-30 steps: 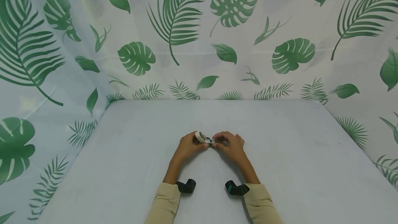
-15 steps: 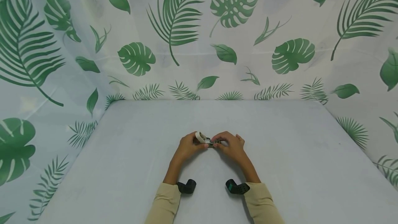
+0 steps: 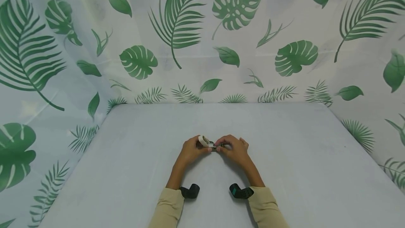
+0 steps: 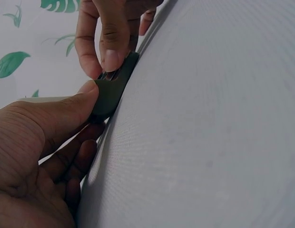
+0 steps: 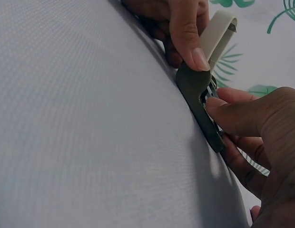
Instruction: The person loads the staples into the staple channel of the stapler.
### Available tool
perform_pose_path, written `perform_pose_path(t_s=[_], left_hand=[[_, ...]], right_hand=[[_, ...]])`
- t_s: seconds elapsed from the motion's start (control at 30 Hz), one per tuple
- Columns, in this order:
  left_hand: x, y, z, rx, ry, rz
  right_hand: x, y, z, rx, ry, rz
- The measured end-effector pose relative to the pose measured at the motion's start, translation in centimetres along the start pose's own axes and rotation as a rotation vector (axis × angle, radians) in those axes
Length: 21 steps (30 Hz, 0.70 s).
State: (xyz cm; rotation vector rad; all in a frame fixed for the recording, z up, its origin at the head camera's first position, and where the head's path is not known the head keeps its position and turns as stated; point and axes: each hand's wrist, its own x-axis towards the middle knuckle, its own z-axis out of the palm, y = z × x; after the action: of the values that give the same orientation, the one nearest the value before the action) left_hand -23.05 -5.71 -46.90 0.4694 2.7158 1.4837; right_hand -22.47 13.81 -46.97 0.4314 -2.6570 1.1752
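A small stapler lies low over the white surface between both hands, its cream cover (image 5: 218, 35) swung up from the dark green base (image 5: 191, 85). Part of a metal channel (image 5: 210, 91) shows along the base. My left hand (image 3: 190, 150) grips the hinge end, thumb pressed on the side of the base. At the other end, my right hand (image 3: 235, 149) pinches around the channel and base with thumb and fingers. In the left wrist view, its fingertips reach the top of the base (image 4: 108, 96). Whatever lies inside the channel is hidden by the fingers.
A broad white tabletop (image 3: 133, 161) extends around the hands. Behind it and at both sides hangs a white curtain (image 3: 196, 59) printed with green leaves. Black wrist devices (image 3: 191, 191) sit at both cuffs.
The right fingers have shifted slightly toward the left along the metal channel and now cover more of it. The left hand keeps its grip; the head view has tilted slightly.
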Motion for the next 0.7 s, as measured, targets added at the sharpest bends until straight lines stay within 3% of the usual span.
perform_pose_path(t_s=[0.27,0.7], left_hand=[[-0.16,0.0,0.12,0.005,0.002,-0.005],[-0.04,-0.48,0.25,0.021,0.002,0.015]], right_hand=[[-0.15,0.15,0.03,-0.008,-0.01,0.034],[-0.39,0.66,-0.08,0.054,0.046,-0.051]])
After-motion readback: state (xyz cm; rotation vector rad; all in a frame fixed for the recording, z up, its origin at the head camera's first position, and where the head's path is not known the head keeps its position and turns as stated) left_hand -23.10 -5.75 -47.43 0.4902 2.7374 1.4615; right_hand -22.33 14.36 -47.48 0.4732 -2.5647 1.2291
